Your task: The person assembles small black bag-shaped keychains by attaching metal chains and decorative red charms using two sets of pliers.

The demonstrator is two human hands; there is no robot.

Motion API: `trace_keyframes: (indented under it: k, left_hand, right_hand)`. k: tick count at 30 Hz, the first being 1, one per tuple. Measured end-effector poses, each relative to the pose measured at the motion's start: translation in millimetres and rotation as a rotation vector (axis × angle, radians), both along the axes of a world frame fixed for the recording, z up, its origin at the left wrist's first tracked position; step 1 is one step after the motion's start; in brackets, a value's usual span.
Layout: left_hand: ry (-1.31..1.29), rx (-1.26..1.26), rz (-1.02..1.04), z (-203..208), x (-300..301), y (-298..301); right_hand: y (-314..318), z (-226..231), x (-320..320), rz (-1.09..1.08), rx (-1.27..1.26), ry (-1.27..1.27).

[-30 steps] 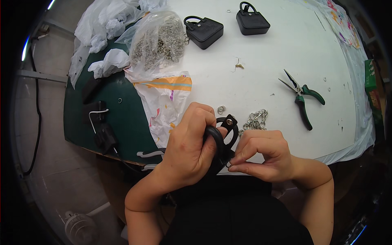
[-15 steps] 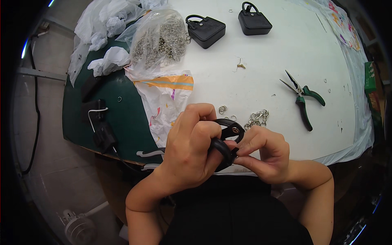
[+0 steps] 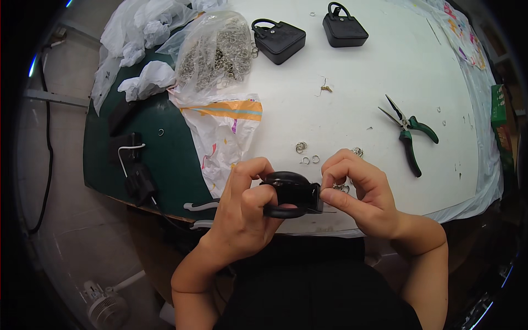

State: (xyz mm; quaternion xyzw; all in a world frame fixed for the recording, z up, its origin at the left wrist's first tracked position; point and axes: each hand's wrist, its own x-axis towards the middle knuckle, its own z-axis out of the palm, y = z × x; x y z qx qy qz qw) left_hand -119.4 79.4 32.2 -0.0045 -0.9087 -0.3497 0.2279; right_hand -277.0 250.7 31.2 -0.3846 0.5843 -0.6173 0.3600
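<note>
My left hand [image 3: 237, 212] grips a small black mini handbag [image 3: 300, 193], turned so that its two rounded handles face me. At the bag's right end, the thumb and forefinger of my right hand [image 3: 363, 201] are pinched together against it. Whatever lies between those fingertips is too small or hidden to name. Partly behind my right hand lies a silver metal chain [image 3: 357, 152]. Several loose metal rings [image 3: 301, 147] rest on the table just beyond the held bag.
Green-handled long-nose pliers [image 3: 406, 132] lie open on the right. Two more black mini handbags [image 3: 280, 42] [image 3: 345, 30] stand at the back. A clear bag of metal rings [image 3: 214, 55] sits back left, above a printed plastic sheet [image 3: 220, 137]. Grey-handled pliers [image 3: 202, 207] lie at the front left edge.
The mini handbag has been turned and moved slightly left, its handles now lying nearly level. My left hand has shifted down and left, uncovering loose rings. My right hand still pinches its right end.
</note>
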Motion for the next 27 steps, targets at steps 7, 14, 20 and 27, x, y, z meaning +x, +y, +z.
trace_keyframes:
  k: [7, 14, 20, 27]
  left_hand:
    - [-0.099, 0.211, 0.156, -19, 35, -3]
    - [-0.260, -0.234, 0.227, -24, 70, -12]
    - [-0.112, -0.405, 0.183, -31, 75, -28]
    - [-0.231, 0.044, 0.378, -2, 91, -44]
  right_hand:
    - [-3, -7, 1, -0.095, -0.211, 0.705]
    - [-5, -12, 0, -0.143, -0.306, 0.803]
    - [-4, -9, -1, -0.150, -0.342, 0.809]
    - [-3, -8, -2, -0.166, -0.358, 0.818]
